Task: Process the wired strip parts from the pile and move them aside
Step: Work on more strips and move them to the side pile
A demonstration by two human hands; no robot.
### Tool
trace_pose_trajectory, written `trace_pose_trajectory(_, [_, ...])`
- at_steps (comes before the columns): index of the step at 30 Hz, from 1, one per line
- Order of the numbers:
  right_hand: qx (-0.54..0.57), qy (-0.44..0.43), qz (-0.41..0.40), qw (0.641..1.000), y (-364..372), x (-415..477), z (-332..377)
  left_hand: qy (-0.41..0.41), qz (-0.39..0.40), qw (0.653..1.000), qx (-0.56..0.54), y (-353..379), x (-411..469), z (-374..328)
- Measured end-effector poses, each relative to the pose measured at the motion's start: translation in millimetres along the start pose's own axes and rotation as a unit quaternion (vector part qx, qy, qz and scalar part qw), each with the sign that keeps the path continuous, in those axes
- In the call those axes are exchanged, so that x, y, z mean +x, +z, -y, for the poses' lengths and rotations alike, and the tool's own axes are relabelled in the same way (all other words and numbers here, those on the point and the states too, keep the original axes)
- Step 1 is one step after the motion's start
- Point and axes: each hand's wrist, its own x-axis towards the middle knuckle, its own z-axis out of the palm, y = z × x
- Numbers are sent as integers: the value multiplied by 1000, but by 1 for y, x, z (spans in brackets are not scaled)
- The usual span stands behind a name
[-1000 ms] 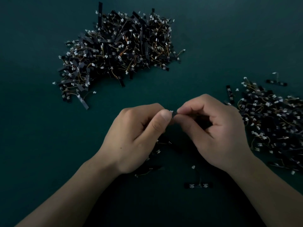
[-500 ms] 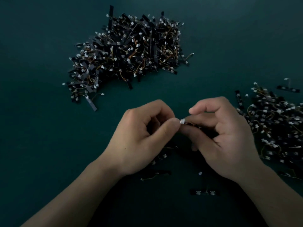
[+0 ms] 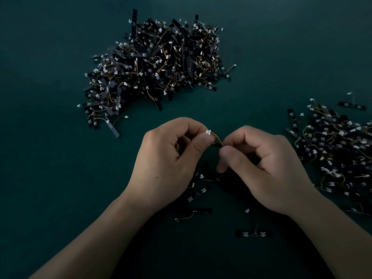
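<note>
Left hand (image 3: 167,164) pinches the white connector (image 3: 208,132); right hand (image 3: 267,168) pinches the black strip (image 3: 217,144), with the orange wire (image 3: 217,137) arched between them. Source pile (image 3: 161,63) far left, finished heap (image 3: 338,150) right. I'd worry that tugging too hard tears the wire loose.

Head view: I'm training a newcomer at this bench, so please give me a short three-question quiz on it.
1. True or false: the left hand and the right hand pinch one wired strip between them.
2. Which pile lies farther ahead of the person? A) the left pile B) the right pile
3. Fill in: the plug at the wire's end, beside the left thumb, is ___.
Key: 1 true; 2 A; 3 white.
</note>
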Motion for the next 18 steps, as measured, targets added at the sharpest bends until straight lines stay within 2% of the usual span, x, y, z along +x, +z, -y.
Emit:
trace_pose_trajectory(6, [1,-9,-2,1000,-2,-1,0,-7,36,999,-41,1,-1,-3])
trace_pose_trajectory(8, [-14,-16,20,1000,-2,-1,0,2,46,998,-39,1,-2,-3])
trace_pose_trajectory(14, [-49,-32,80,995,-3,1,-1,-16,34,999,-29,1,0,-2])
trace_pose_trajectory(18, [-34,-25,66,997,-2,0,2,-27,36,998,-41,3,0,-5])
